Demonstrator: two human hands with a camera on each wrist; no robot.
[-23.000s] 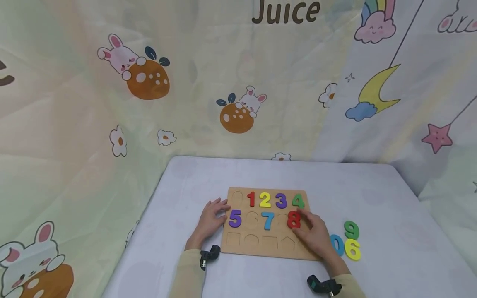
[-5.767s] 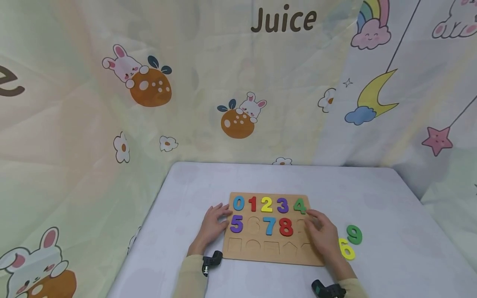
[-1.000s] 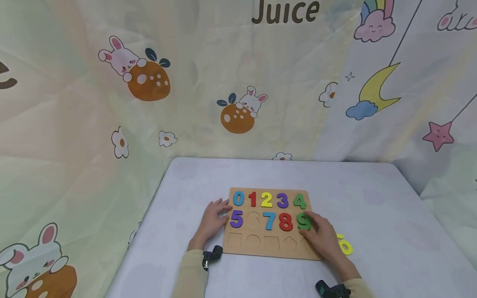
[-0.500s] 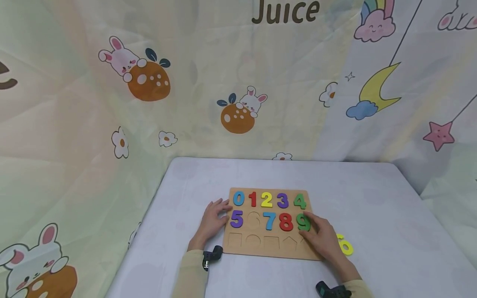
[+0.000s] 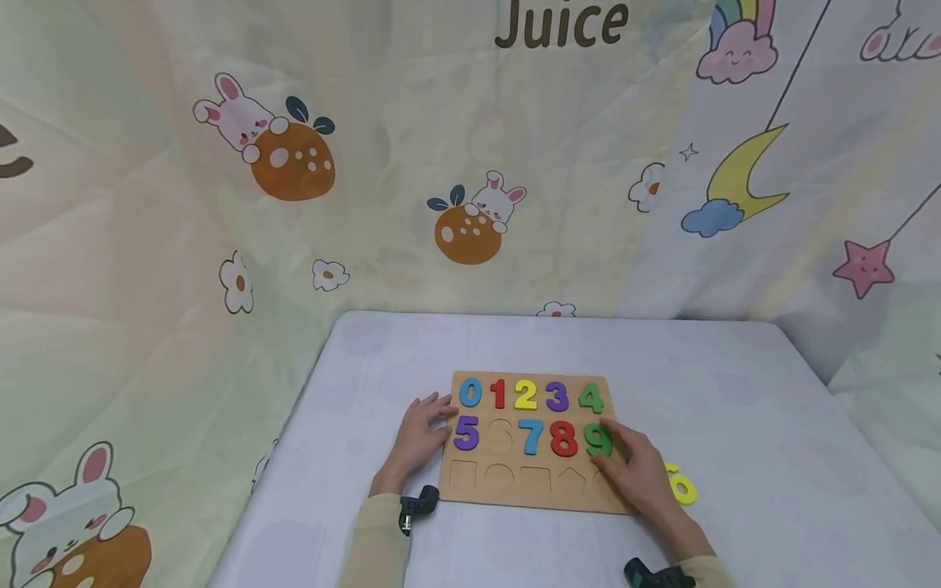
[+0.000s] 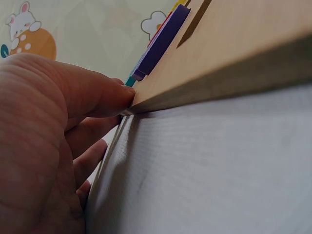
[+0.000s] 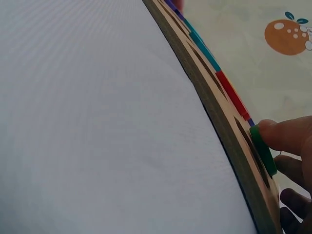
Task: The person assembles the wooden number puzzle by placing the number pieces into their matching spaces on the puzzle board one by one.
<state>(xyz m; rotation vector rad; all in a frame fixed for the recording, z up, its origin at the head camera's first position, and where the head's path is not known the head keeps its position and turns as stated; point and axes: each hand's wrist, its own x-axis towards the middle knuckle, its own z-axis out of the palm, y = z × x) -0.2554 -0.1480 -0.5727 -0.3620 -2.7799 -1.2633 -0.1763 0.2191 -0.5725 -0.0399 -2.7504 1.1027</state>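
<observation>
A wooden number puzzle board (image 5: 507, 487) lies flat on the white-covered table. My right hand (image 5: 638, 469) pinches the green number 9 (image 5: 598, 439) between thumb and forefinger at the right end of the second row. In the right wrist view the green 9 (image 7: 262, 151) stands proud of the board; whether it sits in its recess I cannot tell. My left hand (image 5: 417, 437) touches the board's left edge with thumb and forefinger, beside the purple 5 (image 5: 466, 433). A yellow number 6 (image 5: 684, 488) lies on the table, partly hidden behind my right hand.
Blue 0 (image 5: 470, 392), red 1, yellow 2, purple 3 and green 4 (image 5: 591, 398) fill the top row. Blue 7 (image 5: 531, 437) and red 8 (image 5: 564, 438) sit below. A 6-shaped recess (image 5: 501, 437) shows bare wood. Behind the table (image 5: 412, 343) hangs a printed cloth (image 5: 382, 163).
Since the oldest frame, the blue 0 and red 8 have come into their recesses. The green 9 has moved from the table to the board. Over the last second the hands barely move.
</observation>
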